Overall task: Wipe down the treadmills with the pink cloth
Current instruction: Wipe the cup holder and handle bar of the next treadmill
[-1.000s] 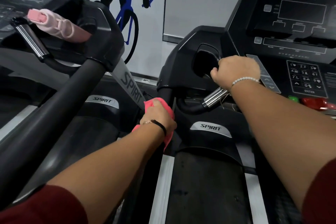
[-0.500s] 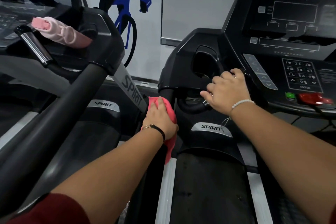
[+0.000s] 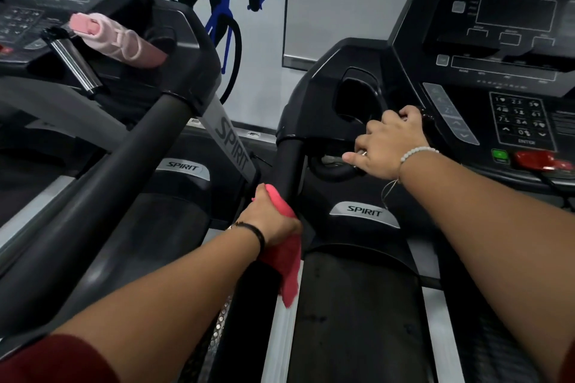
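Cloth (image 3: 284,261): pink, wrapped against the black rail (image 3: 287,165) of the right treadmill (image 3: 357,289), well below the point where the rail enters the console housing (image 3: 314,93). One fold shows above the left hand (image 3: 269,218), between hand and rail; the larger part hangs loose below the hand, beside the rail and over the treadmill's grey side strip.

Left hand: clenched around the cloth and pressing it to the rail. The fingers curl round the far side of the rail and are hidden. A dark band sits on the wrist.

Right hand (image 3: 385,146): to the right of the rail and higher, well apart from the cloth. The fingers are curled over the lower edge of the console housing, beside the cup recess. The thumb points toward the rail, and the palm covers the short curved grip below the housing. Whether the hand grasps that grip or only rests on it cannot be told. A white bead bracelet sits on the wrist.

Right of the rail, past the right hand, the console carries a keypad (image 3: 521,116).

Left of the rail stands a second treadmill (image 3: 93,165), with a pale pink bottle (image 3: 118,40) lying tilted in its console tray.
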Demonstrator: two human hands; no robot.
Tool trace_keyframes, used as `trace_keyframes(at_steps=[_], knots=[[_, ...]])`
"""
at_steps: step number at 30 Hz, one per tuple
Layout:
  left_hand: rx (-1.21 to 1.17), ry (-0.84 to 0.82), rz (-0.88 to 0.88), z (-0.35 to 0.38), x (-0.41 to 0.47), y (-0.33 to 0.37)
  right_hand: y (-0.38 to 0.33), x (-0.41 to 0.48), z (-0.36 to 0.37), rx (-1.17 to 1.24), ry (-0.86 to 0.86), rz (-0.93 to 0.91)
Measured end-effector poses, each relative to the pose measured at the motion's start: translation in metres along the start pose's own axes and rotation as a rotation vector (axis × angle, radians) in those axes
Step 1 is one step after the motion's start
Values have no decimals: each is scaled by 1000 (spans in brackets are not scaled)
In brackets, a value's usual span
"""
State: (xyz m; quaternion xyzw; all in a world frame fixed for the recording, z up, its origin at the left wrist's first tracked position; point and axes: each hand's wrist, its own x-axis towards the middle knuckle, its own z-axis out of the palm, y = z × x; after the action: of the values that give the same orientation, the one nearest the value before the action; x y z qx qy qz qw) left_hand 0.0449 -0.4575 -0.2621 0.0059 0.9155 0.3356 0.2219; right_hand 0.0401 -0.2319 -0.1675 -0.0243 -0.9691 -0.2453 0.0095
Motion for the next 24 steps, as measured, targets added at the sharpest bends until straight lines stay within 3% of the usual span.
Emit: trace_keyframes(at_steps=[3,6,10,12,14,19,22,24], knots=[[-39,15,-82,-3,8,11,-3,1,-1,-36,-14,4],[67,68,-76,3,5,22,-3,0,0,-64,-23,1],[387,215,239,19,-10,21,-5,3,-2,-56,-50,26],[397,234,376,22,-14,12,-6,4,-2,-51,-56,31],[336,202,379,22,-14,0,-5,3,-3,-46,-54,26],[-53,10,77,3,-6,-10,-4,3,-3,-36,-50,25],[-273,-52,23,-2,3,-13,-2,4,-6,-6,-88,22],[-324,-64,25,1,6,-17,-12,0,-9,143,-43,46]])
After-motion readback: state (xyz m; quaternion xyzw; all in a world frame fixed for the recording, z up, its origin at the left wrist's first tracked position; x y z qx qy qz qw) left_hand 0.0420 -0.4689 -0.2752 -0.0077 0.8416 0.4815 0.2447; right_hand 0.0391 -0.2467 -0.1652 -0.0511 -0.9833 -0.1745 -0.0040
